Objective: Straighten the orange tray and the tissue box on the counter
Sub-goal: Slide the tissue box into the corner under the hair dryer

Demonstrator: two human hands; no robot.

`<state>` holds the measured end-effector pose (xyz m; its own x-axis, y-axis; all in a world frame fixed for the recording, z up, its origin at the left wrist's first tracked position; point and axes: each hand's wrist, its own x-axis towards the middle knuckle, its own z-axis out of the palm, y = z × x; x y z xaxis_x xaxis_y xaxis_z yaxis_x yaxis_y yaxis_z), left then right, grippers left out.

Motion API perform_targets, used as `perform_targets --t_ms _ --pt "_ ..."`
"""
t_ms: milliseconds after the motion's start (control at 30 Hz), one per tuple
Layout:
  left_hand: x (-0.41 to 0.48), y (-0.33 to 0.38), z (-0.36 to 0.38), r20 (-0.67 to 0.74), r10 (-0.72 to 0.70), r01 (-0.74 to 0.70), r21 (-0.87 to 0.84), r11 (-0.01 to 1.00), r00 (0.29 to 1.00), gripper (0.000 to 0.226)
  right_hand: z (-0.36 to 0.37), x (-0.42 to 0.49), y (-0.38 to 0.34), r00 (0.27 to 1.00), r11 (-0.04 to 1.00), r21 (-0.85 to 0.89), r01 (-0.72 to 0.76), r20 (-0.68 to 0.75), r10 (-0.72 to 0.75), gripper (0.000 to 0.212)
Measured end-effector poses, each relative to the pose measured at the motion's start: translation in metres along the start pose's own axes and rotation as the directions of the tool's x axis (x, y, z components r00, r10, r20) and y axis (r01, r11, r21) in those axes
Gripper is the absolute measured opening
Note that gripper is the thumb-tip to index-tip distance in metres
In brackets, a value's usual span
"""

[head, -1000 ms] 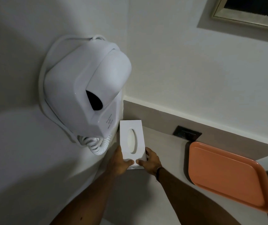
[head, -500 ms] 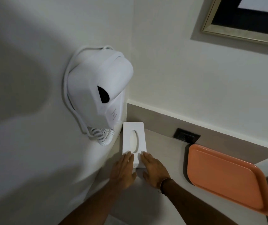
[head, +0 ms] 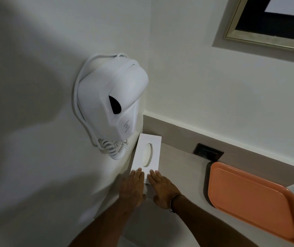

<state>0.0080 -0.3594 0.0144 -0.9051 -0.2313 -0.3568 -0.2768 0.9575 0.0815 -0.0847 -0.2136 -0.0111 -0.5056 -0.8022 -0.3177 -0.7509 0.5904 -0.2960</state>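
A white tissue box [head: 147, 152] with an oval slot lies on the counter [head: 182, 168], tucked into the corner against the left wall. My left hand [head: 133, 188] and my right hand [head: 161, 188] lie flat, palms down, side by side at its near end, with the fingertips resting on the box top. Neither hand grips anything. The orange tray [head: 253, 202] lies empty on the counter to the right, about a hand's width away from my right hand, its long side running along the back ledge.
A white wall-mounted hair dryer [head: 112, 104] with a coiled cord [head: 113, 148] hangs just above the tissue box. A dark wall socket [head: 207, 152] sits in the back ledge behind the tray. A framed mirror [head: 271, 22] is at the upper right.
My hands let go of the box's near corners and flattened out on its near end. The box now sits closer to the wall corner.
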Motion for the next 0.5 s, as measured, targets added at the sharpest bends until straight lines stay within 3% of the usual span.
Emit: perform_targets --t_ms 233,500 --pt "0.015 -0.033 -0.002 -0.018 0.032 -0.031 0.069 0.997 0.999 0.1 -0.005 0.026 -0.016 0.998 0.999 -0.022 0.049 0.043 -0.048 0.1" --pt "0.021 -0.069 0.002 -0.038 0.162 -0.158 0.104 0.982 0.986 0.112 -0.005 0.045 -0.019 0.997 0.996 -0.06 0.069 0.051 -0.066 0.105"
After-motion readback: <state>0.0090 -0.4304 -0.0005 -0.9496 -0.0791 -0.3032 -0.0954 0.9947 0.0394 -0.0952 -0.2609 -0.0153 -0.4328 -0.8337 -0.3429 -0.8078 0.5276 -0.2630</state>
